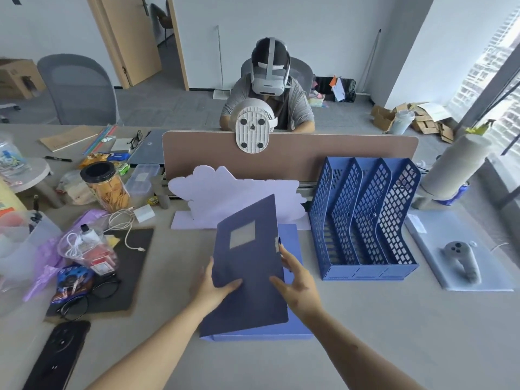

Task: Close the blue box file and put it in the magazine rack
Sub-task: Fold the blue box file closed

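Two hands held the dark blue folder [247,266], tilted up over a lighter blue folder [267,334] lying flat on the table [394,339]. Left hand [211,288] gripped its left edge, thumb on cover; right hand [298,285] pinched the right edge nr the clasp. Blue file rack [365,220] stood just to the right, not touching.

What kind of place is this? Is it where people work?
Most likely an office. A brown divider panel splits the desk, a blue file rack stands on it, and the left hand and right hand hold a dark blue folder.
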### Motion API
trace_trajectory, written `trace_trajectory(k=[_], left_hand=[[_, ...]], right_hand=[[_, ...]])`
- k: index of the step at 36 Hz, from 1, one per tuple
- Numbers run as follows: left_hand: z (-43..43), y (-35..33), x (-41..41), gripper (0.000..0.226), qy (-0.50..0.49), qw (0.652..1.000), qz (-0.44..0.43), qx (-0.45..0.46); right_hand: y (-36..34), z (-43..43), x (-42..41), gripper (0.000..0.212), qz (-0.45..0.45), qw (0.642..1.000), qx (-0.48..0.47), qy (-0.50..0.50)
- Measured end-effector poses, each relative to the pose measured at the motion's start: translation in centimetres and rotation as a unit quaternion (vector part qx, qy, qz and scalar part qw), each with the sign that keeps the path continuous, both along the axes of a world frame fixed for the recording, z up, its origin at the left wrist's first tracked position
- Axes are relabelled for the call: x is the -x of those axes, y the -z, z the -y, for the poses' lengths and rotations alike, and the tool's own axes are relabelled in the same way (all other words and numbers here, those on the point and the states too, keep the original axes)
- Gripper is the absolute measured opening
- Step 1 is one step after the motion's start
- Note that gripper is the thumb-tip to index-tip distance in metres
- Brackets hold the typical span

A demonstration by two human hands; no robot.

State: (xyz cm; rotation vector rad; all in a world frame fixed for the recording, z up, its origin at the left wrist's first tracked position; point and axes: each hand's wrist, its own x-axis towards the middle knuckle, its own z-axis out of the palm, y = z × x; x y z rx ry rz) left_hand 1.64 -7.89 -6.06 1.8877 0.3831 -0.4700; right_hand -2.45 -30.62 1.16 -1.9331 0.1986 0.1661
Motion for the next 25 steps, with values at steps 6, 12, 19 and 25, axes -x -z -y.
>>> trace_trajectory(k=[6,12,19,25], left_hand=[[1.2,-0.4,1.3,0.126,0.049,0.987,-0.004,-0.155],[3.0,0.7,1.7,0.114,0.014,0.998,0.013,-0.055],[5.0,1.1,1.8,0.109,0.032,0.981,0.048,-0.185],[6.6,1.5,1.9,0.107,0.053,0.965,0.042,-0.254]], right_hand=[[2.2,1.8,0.6,0.075,-0.023,1.0,0.007,0.014],[4.1,3.2,1.2,0.079,-0.056,0.998,-0.019,0.022],[4.8,4.5,1.0,0.077,-0.091,0.993,-0.053,0.049],[5.4,5.3,0.4,0.082,-0.127,0.986,-0.084,0.064]])
